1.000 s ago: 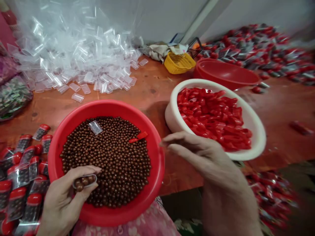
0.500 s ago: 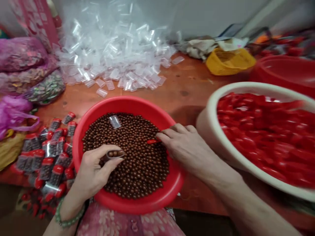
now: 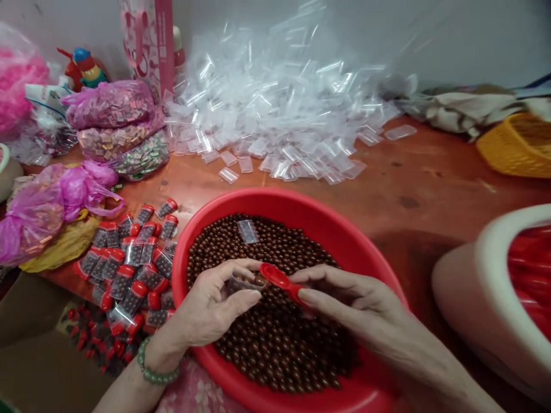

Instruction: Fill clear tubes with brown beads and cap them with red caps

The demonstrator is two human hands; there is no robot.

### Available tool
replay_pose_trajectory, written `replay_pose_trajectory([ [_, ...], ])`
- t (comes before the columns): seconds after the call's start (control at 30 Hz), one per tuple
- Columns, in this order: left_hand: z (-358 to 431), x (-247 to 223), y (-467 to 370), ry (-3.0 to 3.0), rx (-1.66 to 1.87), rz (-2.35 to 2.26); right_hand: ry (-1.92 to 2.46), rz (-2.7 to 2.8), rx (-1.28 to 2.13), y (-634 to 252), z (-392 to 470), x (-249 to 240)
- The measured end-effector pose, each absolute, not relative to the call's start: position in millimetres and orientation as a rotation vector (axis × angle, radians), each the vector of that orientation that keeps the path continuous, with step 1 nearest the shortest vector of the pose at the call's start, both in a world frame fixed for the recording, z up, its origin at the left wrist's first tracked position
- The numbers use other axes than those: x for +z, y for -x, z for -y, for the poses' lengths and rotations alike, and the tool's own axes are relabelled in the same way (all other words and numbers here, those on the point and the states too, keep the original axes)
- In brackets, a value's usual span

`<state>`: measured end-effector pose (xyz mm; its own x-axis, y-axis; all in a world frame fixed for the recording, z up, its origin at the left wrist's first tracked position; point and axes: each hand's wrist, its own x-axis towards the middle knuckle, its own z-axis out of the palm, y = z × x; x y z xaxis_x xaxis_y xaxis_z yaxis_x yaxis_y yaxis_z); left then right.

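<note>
Right hand [image 3: 340, 298] pinching red scoop [image 3: 282, 281], beside tube [image 3: 245, 282]

Red scoop [image 3: 282, 282] at clear tube [image 3: 241, 283]

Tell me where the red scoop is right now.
In the head view, the red scoop is pinched in the right hand, low centre over the red basin of brown balls, touching the clear packet in the left hand.

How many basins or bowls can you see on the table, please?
2. The red basin of brown beads sits in front, under both hands; the white bowl of red caps is at the right edge, partly cut off. Others may lie out of view.
</note>
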<state>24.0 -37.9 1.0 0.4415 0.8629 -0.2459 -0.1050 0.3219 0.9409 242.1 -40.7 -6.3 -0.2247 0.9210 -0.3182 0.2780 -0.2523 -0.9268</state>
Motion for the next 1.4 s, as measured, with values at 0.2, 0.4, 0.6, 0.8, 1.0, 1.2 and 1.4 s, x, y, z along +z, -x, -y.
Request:
replay_pose_trajectory([
  [0.2, 37, 0, -20, -1.045, 0.749, -0.87, 1.426, 1.589, 1.483, -224, 36, -8],
  [0.4, 38, -3, -21, -1.29, 0.745, -0.962, 1.423, 1.902, 1.134, -218, 39, -11],
  [0.6, 34, 1, -22, -1.427, 0.781, -0.971, 1.339, 1.985, 0.998, -209, 43, -7],
  [0.8, 33, -5, -16, -1.316, 0.842, -0.97, 1.321, 1.894, 1.171, -213, 34, -6],
  [1.0, 32, -8, -11, -1.28, 0.866, -0.992, 1.256, 2.026, 1.262, -220, 29, -8],
  [1.2, 31, -3, -13, -1.411, 0.841, -1.034, 1.387, 2.17, 1.101, -215, 37, -14],
  [1.4, 29, -5, -15, -1.446, 0.814, -1.021, 1.177, 2.24, 0.661, -205, 40, -19],
])
